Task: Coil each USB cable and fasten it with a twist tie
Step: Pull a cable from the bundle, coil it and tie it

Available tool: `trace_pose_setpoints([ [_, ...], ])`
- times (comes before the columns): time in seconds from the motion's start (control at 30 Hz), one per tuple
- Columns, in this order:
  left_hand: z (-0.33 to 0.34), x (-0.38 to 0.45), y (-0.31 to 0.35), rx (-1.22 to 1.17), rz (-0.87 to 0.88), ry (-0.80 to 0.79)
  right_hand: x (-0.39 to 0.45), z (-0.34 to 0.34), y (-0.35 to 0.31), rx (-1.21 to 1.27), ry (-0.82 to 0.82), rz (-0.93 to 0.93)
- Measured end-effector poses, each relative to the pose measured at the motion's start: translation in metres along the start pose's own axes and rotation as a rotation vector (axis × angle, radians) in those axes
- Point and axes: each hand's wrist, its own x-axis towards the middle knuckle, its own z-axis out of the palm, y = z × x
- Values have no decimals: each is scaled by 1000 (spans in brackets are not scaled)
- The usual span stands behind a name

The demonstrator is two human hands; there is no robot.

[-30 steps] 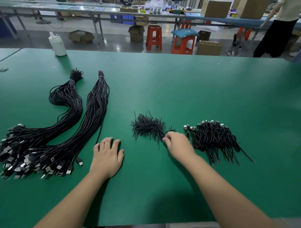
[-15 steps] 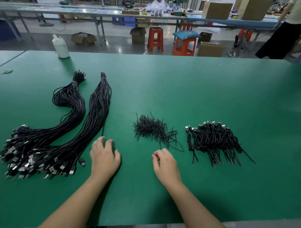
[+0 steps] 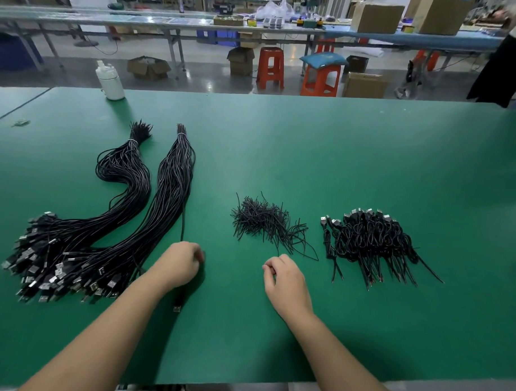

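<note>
- Near table edge (image 3: 244, 379): both forearms cross it onto the green mat.
- Left hand (image 3: 179, 264): fingers curled over one loose cable (image 3: 182, 222). The cable runs under the palm; its USB plug (image 3: 176, 308) lies on the mat just behind the wrist, and the rest leads away toward the right bundle.
- Right hand (image 3: 286, 279): thumb and fingers pinch a tie (image 3: 277, 248), which sticks up from the fingertips, just short of the tie pile.
- Bare mat between the two hands and behind them to the near edge.
- Tie pile (image 3: 264, 220): beyond the right hand, loose and spread, strays trailing right.
- Coiled cables (image 3: 369, 240): heap right of the ties, apart from the hand, tails pointing toward the near edge.
- Two uncoiled bundles (image 3: 127, 220): left of the left hand, plugs fanned near, far ends banded.
- Far half of the mat: open room to the far edge.
- White bottle (image 3: 110, 80): far left edge.
</note>
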Motion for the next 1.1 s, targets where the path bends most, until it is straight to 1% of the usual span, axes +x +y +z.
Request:
trace_pose_setpoints([
  [0.07, 2, -2, 0, -120, 77, -9, 0, 0, 1, -3, 3, -7],
  [0.13, -1, -3, -5, -270, 133, 60, 0, 0, 1, -6, 7, -8],
  [0.17, -3, -2, -9, -242, 165, 131, 0, 1, 2, -8, 5, -6],
  [0.2, -6, -2, -14, -149, 195, 202, 1, 1, 2, -10, 4, -6],
  [0.23, -8, -3, -19, 8, 219, 233, 1, 1, 2, -12, 4, -6],
  [0.27, -10, -3, -25, 165, 238, 211, 1, 2, 2, -15, 4, -7],
  [0.3, -10, -3, -31, 263, 243, 148, 1, 2, 3, -17, 4, -8],
  [0.33, -9, -3, -37, 305, 230, 61, 1, 2, 3, -17, 4, -10],
  [0.4, -9, -2, -45, 265, 176, -76, 1, 3, 3, -18, 7, -10],
  [0.47, -9, -1, -48, 249, 181, -80, 1, 3, 3, -20, 9, -9],
  [0.5, -8, 0, -48, 270, 199, -52, 1, 3, 3, -22, 7, -9],
  [0.6, -6, -3, -43, 456, 290, 12, 0, 2, 3, -23, 5, -9],
  [0.67, -3, -6, -39, 507, 361, 103, 0, 2, 2, -30, 7, -12],
  [0.73, 0, -10, -32, 440, 451, 233, 0, 2, 3, -30, 8, -12],
  [0.77, 2, -11, -26, 376, 464, 276, 0, 2, 3, -30, 7, -12],
  [0.87, 9, -13, -2, 187, 428, 329, 1, 3, 3, -37, 2, -10],
  [0.93, 14, -13, 12, 184, 449, 386, 1, 4, 3, -37, 0, -11],
  [1.03, 20, -16, 29, 296, 512, 461, 1, 3, 2, -38, 10, -28],
  [1.1, 25, -21, 40, 289, 554, 505, 1, 2, 2, -42, 8, -27],
])
